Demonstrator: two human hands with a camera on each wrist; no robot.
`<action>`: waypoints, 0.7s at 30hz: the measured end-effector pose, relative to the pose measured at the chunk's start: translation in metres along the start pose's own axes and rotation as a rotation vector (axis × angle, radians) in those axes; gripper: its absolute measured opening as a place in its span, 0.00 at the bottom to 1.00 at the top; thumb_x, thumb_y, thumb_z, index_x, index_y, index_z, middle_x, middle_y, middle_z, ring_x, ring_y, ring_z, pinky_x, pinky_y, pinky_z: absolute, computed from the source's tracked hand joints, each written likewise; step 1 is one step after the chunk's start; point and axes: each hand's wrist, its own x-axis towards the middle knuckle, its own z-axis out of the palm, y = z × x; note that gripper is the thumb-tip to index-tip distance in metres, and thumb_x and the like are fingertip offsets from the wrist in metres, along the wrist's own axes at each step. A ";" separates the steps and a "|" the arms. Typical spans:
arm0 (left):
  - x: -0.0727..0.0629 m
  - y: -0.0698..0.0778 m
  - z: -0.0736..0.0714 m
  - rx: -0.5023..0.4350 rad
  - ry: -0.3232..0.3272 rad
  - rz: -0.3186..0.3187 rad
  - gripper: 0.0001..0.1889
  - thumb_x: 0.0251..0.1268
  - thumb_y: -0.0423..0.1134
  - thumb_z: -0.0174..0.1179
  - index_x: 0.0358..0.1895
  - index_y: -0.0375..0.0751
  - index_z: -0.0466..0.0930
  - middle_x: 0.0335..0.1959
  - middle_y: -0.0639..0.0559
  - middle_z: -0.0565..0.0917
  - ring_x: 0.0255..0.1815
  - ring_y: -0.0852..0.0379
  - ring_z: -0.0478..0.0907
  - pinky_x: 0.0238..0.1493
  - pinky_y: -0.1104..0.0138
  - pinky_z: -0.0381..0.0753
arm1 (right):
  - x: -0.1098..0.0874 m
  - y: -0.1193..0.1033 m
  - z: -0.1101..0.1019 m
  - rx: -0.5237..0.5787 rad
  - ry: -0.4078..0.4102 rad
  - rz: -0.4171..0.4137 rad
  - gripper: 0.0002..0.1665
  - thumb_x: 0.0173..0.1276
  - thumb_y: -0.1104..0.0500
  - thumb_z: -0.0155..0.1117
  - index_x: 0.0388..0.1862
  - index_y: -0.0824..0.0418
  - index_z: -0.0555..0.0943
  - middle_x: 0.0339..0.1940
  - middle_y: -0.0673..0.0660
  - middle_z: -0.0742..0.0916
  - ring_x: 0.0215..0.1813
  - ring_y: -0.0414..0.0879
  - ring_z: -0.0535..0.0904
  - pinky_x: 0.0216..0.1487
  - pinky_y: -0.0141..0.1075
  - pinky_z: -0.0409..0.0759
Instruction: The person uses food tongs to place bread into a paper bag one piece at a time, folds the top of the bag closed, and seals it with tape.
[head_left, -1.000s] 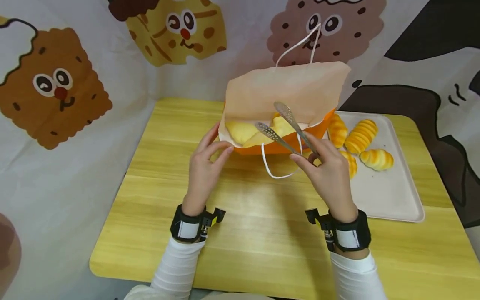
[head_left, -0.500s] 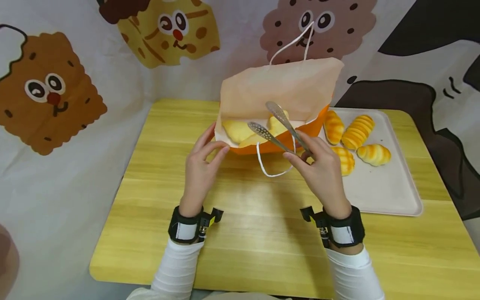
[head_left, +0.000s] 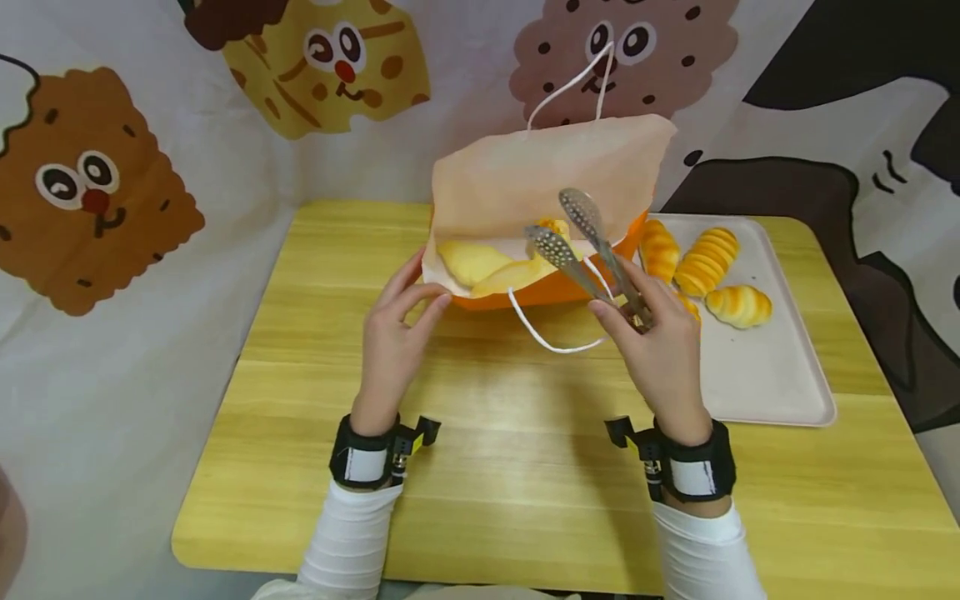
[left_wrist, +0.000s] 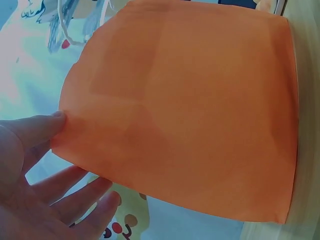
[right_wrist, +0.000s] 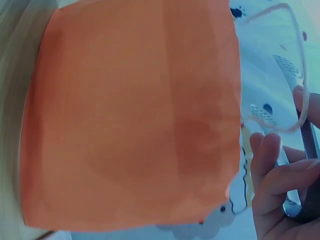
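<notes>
An orange paper bag [head_left: 517, 187] with white cord handles stands with its mouth wide, the pale inside facing up. My left hand [head_left: 393, 342] pinches its left rim between thumb and fingers; in the left wrist view the thumb [left_wrist: 42, 125] lies on the orange outside. Metal tongs [head_left: 585, 218] with perforated tips are held in my right hand [head_left: 663, 350] over the bag's mouth. Their tips are apart, with nothing seen between them. Inside the bag lies a pale yellow bread [head_left: 471, 262]; another bread [head_left: 556, 227] is partly hidden behind the tongs.
To the right of the bag, a light tray [head_left: 757, 383] carries several bread rolls [head_left: 707, 262], one mostly covered by the right hand. A wooden table [head_left: 480, 492] bears everything. Behind it hangs a cloth [head_left: 262, 175] printed with cartoon biscuits.
The right hand and tongs have shifted right over the bag, away from the left hand. The left hand keeps its grip on the rim. The whole head view has drifted slightly.
</notes>
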 end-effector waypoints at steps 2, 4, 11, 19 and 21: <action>0.000 0.000 0.000 0.004 -0.001 0.002 0.09 0.54 0.41 0.62 0.35 0.40 0.83 0.61 0.58 0.68 0.61 0.62 0.64 0.57 0.67 0.67 | -0.003 0.005 -0.007 0.016 0.038 0.031 0.29 0.53 0.55 0.68 0.57 0.46 0.74 0.38 0.49 0.81 0.32 0.37 0.74 0.28 0.19 0.72; 0.000 0.000 -0.001 0.005 -0.003 -0.004 0.10 0.54 0.42 0.62 0.35 0.40 0.83 0.61 0.59 0.68 0.61 0.62 0.64 0.57 0.67 0.67 | -0.008 0.012 -0.014 0.038 0.077 0.072 0.29 0.53 0.58 0.68 0.56 0.47 0.74 0.38 0.50 0.82 0.30 0.37 0.73 0.27 0.18 0.71; -0.002 -0.002 -0.005 0.011 -0.010 -0.010 0.08 0.53 0.40 0.63 0.35 0.41 0.83 0.61 0.60 0.68 0.61 0.61 0.64 0.57 0.66 0.67 | -0.024 0.053 -0.043 0.191 0.207 0.383 0.24 0.58 0.54 0.64 0.55 0.46 0.75 0.30 0.57 0.80 0.17 0.44 0.69 0.11 0.27 0.64; 0.000 -0.002 -0.005 0.010 -0.021 0.000 0.10 0.54 0.43 0.62 0.36 0.41 0.83 0.61 0.59 0.69 0.60 0.61 0.64 0.57 0.66 0.67 | -0.043 0.117 -0.069 0.109 0.296 0.685 0.25 0.56 0.45 0.63 0.52 0.52 0.78 0.30 0.54 0.81 0.18 0.41 0.71 0.09 0.27 0.63; -0.001 -0.003 -0.005 0.002 -0.026 -0.008 0.10 0.54 0.44 0.61 0.36 0.42 0.83 0.60 0.60 0.69 0.60 0.61 0.64 0.57 0.66 0.67 | -0.050 0.131 -0.072 0.062 0.263 0.782 0.28 0.56 0.41 0.61 0.52 0.52 0.78 0.30 0.52 0.81 0.19 0.40 0.72 0.11 0.27 0.63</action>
